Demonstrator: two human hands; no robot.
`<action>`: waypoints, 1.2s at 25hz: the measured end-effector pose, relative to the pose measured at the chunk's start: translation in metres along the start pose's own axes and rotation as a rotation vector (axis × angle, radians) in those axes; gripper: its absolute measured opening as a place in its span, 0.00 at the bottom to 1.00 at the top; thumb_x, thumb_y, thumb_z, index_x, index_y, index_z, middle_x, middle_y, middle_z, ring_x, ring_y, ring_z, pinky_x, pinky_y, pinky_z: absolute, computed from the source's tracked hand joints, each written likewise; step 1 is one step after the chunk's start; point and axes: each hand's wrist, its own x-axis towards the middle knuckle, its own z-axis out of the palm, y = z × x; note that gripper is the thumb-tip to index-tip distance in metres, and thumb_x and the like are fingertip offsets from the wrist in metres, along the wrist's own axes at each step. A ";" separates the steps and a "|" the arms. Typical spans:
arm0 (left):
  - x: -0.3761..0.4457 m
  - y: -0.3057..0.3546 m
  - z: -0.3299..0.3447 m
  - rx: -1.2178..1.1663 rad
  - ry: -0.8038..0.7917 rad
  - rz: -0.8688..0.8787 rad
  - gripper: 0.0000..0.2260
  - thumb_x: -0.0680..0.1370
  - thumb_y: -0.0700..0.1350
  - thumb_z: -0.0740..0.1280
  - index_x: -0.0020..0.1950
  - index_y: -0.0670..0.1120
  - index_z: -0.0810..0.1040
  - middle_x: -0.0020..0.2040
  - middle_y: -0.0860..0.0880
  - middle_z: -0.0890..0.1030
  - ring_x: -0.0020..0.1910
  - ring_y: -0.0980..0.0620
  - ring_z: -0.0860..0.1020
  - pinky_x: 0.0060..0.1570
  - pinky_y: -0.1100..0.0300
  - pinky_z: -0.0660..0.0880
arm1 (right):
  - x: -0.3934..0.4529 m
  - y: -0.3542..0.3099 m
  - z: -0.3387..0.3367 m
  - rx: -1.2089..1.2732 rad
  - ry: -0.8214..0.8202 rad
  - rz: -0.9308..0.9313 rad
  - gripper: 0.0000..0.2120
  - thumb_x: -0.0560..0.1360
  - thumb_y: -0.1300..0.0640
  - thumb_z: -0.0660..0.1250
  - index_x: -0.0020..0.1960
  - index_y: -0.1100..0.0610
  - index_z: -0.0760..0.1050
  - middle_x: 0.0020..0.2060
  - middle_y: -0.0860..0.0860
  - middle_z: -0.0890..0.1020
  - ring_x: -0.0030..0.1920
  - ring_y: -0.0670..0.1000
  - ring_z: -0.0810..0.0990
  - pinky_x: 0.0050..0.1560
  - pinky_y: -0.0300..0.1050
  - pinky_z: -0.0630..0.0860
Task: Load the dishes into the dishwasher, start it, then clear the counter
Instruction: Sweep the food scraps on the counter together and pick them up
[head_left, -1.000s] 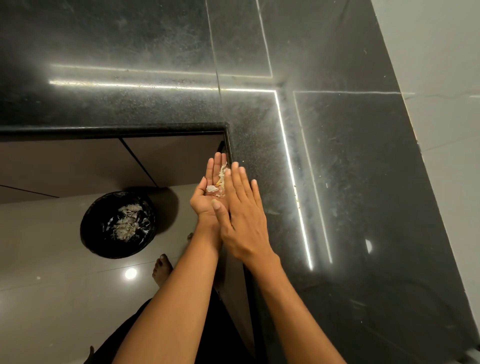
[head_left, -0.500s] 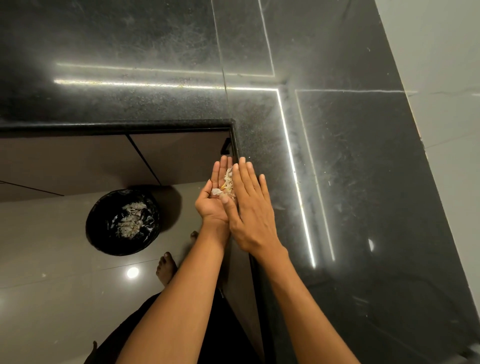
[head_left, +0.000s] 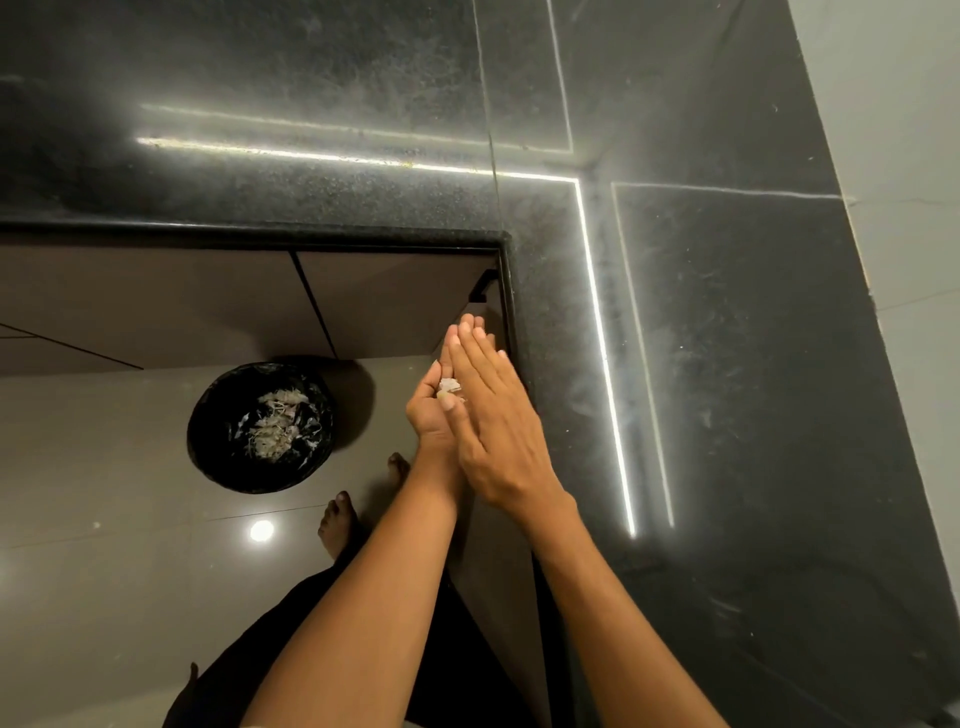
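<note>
1. Black speckled stone forms the L-shaped counter (head_left: 727, 364), which runs along the far side and down the right; thin bright strips of light reflect on its surface.
2. Just off the counter's inner edge, the left hand (head_left: 434, 415) is cupped palm-up with relaxed fingers, cradling a small pile of pale food scraps (head_left: 450, 387).
3. Laid against it from the right, the right hand (head_left: 493, 415) has straight, flat fingers that cover most of the left palm and touch the scraps; it grips nothing.
4. On the glossy grey floor (head_left: 104, 519) to the left stands a round black bin (head_left: 261, 427), well apart from the hands, with similar pale scraps inside it.
5. Brown cabinet fronts (head_left: 208, 301) sit under the far counter.
6. Bare feet (head_left: 336, 525) and dark clothing show near the bottom.
</note>
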 end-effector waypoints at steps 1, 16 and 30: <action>-0.001 0.006 -0.001 -0.020 -0.043 -0.009 0.24 0.84 0.47 0.49 0.79 0.44 0.61 0.79 0.45 0.63 0.78 0.48 0.62 0.78 0.52 0.52 | 0.000 -0.004 0.004 0.093 0.014 0.005 0.26 0.85 0.54 0.54 0.81 0.59 0.54 0.81 0.52 0.54 0.81 0.48 0.49 0.79 0.56 0.53; -0.016 0.143 -0.011 -0.146 0.238 0.428 0.21 0.83 0.43 0.50 0.67 0.34 0.73 0.64 0.33 0.78 0.66 0.36 0.75 0.71 0.43 0.67 | 0.091 -0.043 0.165 1.422 0.087 0.949 0.14 0.85 0.60 0.55 0.55 0.61 0.80 0.52 0.56 0.84 0.59 0.55 0.81 0.60 0.44 0.77; 0.007 0.307 -0.169 0.092 0.512 0.537 0.24 0.84 0.49 0.50 0.69 0.37 0.74 0.63 0.38 0.80 0.66 0.40 0.76 0.59 0.46 0.74 | 0.120 -0.058 0.386 1.590 -0.160 1.222 0.19 0.85 0.58 0.52 0.68 0.68 0.73 0.65 0.62 0.78 0.55 0.55 0.81 0.56 0.43 0.77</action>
